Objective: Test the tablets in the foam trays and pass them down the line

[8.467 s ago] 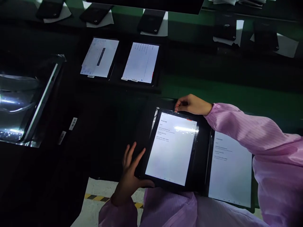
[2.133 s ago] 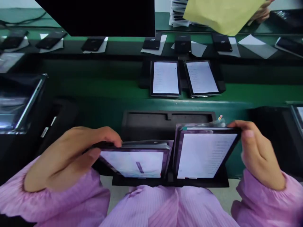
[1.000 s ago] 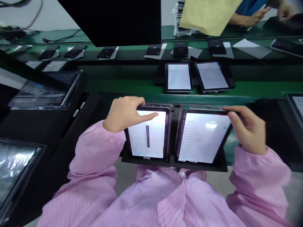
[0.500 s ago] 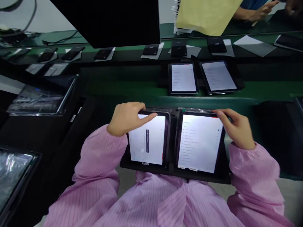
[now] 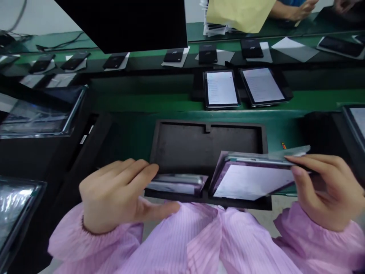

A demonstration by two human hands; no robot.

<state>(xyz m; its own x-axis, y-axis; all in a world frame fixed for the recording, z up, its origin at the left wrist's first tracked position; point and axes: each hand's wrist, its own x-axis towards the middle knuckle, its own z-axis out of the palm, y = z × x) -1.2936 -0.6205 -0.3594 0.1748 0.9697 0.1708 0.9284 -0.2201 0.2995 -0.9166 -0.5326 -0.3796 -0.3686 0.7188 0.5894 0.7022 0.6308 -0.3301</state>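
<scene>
A black foam tray (image 5: 182,146) with two recesses lies in front of me. Two tablets are tipped up out of it, their far edges raised toward me and their near edges still low at the tray's front. My left hand (image 5: 122,194) has its fingers behind the raised edge of the left tablet (image 5: 176,184), with the thumb on the near side. Between thumb and fingertips my right hand (image 5: 327,186) pinches the top right corner of the right tablet (image 5: 251,180), whose white screen is lit. Clear film sticks out along that tablet's top edge.
Two lit tablets (image 5: 222,88) (image 5: 264,85) rest on the green bench beyond the tray. Several black phones on white paper line the shelf. A dark monitor (image 5: 128,23) overhangs it. Film-covered tablets (image 5: 42,114) are at left. Another person's hand (image 5: 302,11) shows at the far right.
Both tablets lay flat in the tray before; their far edges have now been lifted and tilted toward me. My hands have moved nearer and apart, and the tray's recesses have come into view.
</scene>
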